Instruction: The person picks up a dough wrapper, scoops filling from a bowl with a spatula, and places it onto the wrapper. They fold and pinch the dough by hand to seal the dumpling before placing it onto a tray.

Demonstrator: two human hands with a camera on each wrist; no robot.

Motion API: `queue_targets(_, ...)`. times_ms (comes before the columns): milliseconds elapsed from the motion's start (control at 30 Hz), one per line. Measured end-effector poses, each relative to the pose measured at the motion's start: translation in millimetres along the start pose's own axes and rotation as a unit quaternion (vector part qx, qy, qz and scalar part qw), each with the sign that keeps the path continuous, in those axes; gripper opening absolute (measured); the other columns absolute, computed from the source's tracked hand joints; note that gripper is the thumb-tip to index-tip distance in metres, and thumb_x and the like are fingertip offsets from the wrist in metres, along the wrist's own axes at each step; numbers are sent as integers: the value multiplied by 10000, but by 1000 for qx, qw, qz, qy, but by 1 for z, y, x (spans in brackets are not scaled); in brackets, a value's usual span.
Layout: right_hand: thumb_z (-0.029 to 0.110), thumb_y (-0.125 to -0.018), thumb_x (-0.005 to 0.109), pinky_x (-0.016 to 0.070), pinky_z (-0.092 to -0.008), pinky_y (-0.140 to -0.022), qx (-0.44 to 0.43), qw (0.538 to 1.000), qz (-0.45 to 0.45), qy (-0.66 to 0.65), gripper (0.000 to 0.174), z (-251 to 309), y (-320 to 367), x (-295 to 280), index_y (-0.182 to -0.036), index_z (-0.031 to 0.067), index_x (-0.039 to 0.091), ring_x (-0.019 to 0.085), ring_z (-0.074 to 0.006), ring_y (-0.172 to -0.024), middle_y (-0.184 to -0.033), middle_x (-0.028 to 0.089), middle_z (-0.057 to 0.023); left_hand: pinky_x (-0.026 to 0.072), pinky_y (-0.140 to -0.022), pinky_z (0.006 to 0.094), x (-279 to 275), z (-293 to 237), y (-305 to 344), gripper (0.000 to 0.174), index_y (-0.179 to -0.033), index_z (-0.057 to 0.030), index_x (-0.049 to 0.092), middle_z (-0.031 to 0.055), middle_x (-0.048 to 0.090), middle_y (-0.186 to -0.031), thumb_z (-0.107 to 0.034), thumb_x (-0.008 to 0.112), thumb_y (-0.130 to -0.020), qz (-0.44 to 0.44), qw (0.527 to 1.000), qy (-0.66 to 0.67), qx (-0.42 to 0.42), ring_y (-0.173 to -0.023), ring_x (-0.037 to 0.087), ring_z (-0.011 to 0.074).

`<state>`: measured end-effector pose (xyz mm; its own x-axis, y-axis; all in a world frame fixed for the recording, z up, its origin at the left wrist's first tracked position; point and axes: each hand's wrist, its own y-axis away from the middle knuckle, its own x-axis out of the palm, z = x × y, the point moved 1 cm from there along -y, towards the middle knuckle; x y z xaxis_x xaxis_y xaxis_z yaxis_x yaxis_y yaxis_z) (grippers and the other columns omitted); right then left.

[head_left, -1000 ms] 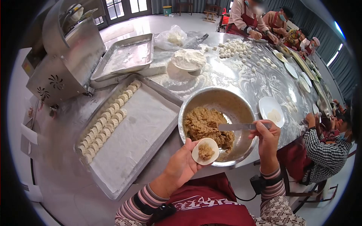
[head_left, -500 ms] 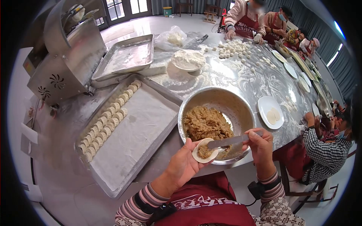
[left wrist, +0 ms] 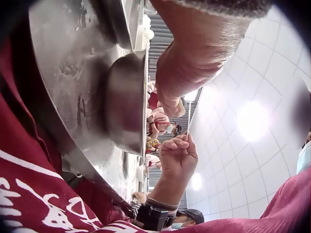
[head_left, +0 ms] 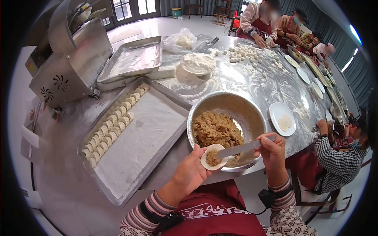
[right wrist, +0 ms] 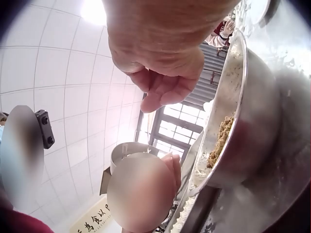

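Observation:
In the head view my left hand [head_left: 189,171] holds a round dumpling wrapper [head_left: 216,167] at the near rim of a steel bowl [head_left: 252,114]. A lump of minced filling [head_left: 213,158] sits on the wrapper. My right hand [head_left: 273,151] pinches the end of a flat metal spatula [head_left: 241,148], its tip at the filling. Brown filling is heaped in the bowl's left part. In the left wrist view the wrapper [left wrist: 182,108] shows edge-on past my left hand [left wrist: 187,68]. The right wrist view has my right hand [right wrist: 155,63] with fingers curled, beside the bowl's rim.
Left of the bowl lies a large tray [head_left: 145,126] with rows of shaped dumplings [head_left: 112,129]. A white plate [head_left: 276,112] with wrappers [head_left: 285,122] is on the right. Farther back are a bowl of flour [head_left: 198,63], dough pieces [head_left: 242,53], another tray [head_left: 134,59] and several people.
My right hand has moved left and down, bringing the spatula from over the bowl to the filling on the wrapper. My left hand has stayed nearly still. A person across the table has shifted their hands.

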<state>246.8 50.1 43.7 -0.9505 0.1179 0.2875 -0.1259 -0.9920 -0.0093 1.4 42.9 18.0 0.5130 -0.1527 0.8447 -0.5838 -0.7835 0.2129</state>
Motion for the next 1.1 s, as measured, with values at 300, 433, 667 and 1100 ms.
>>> queue_targets(300, 61, -865, 613, 529, -280, -503, 28, 999, 41, 11, 123, -7, -7, -2, -871, -59, 639, 627, -199, -527, -708, 660, -158, 421, -1020, 396, -2, 2, 0, 687, -1362, 52, 330, 166, 488, -1323, -516, 331, -975, 18, 999, 26, -13, -1205, 508, 262)
queue_targets(433, 73, -880, 601, 524, -270, -515, -14, 997, -45, -65, 138, -12, -6, -6, -895, -59, 634, 626, -195, -529, -709, 659, -159, 418, -1025, 397, -8, 2, 0, 681, -1366, 44, 332, 165, 482, -1329, -515, 330, -976, 12, 999, 33, 4, -1213, 502, 264)
queue_targets(667, 47, -884, 601, 527, -266, -515, -40, 999, 3, -3, 114, -12, 13, 11, -909, -60, 628, 632, -191, -544, -711, 655, -159, 422, -976, 327, 8, -3, 4, 622, -1376, 17, 334, 117, 494, -1312, -478, 267, -1006, -2, 1000, 14, 24, -1185, 502, 191)
queue_targets(1100, 53, -883, 612, 511, -252, -527, -114, 985, 3, 129, 122, 6, 24, 15, -899, -65, 640, 630, -163, -547, -689, 656, -121, 403, -1013, 331, 3, 0, 4, 645, -1355, 41, 372, 136, 504, -1307, -489, 291, -998, -29, 994, -71, 73, -1195, 500, 205)
